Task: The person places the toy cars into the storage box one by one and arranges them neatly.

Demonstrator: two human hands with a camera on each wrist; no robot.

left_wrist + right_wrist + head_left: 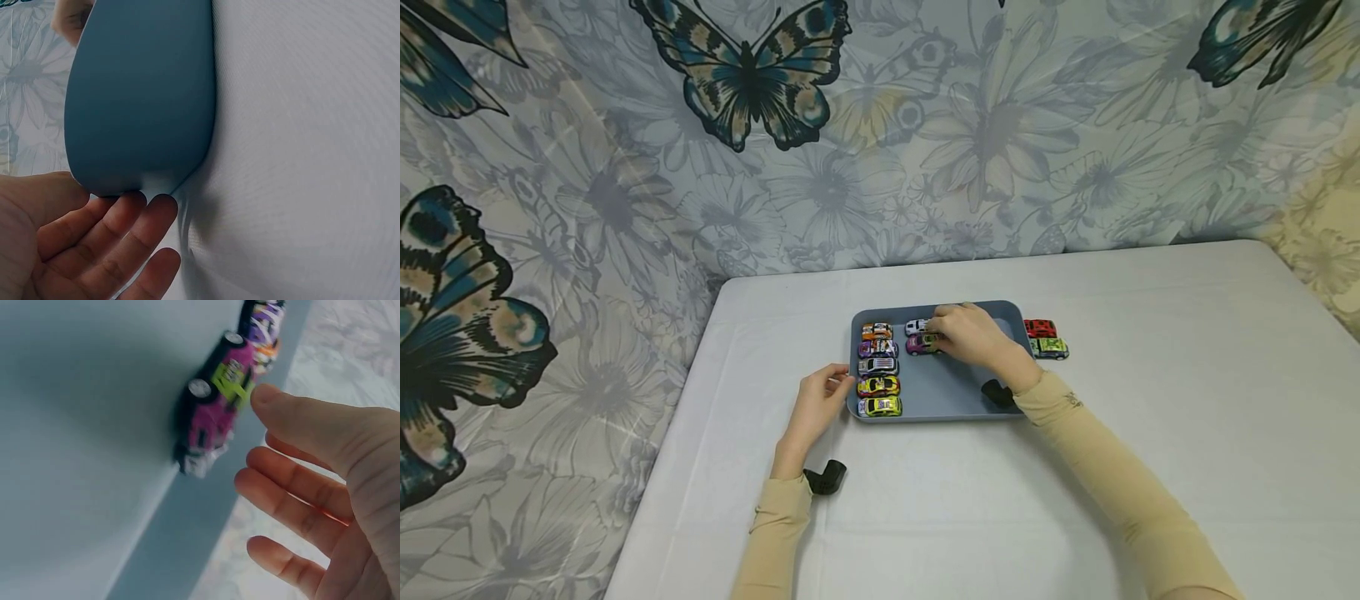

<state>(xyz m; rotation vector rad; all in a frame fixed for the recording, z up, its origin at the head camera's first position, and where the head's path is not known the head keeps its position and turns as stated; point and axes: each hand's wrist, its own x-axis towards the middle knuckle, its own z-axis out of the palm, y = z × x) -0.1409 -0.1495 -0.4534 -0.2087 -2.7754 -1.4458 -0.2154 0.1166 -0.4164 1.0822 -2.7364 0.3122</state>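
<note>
My left hand (822,402) holds the left edge of a blue-grey tray (951,404). In the left wrist view its thumb is at the rim and its fingertips are against the outer wall. My right hand (973,335) is over the upper middle of the tray, beside a magenta toy car (922,344) and a white toy car (916,327). In the right wrist view the thumb tip is at the magenta car's side, and the other fingers are loosely bent, apart from it. Whether the thumb touches the car, I cannot tell.
Down the tray's left side runs a column of toy cars: orange (876,331), purple (877,348), silver (877,366), yellow-and-red (878,386) and yellow-green (880,406). Right of the tray, a red car (1040,328) and a green car (1048,348) are on the white-covered table (1187,358).
</note>
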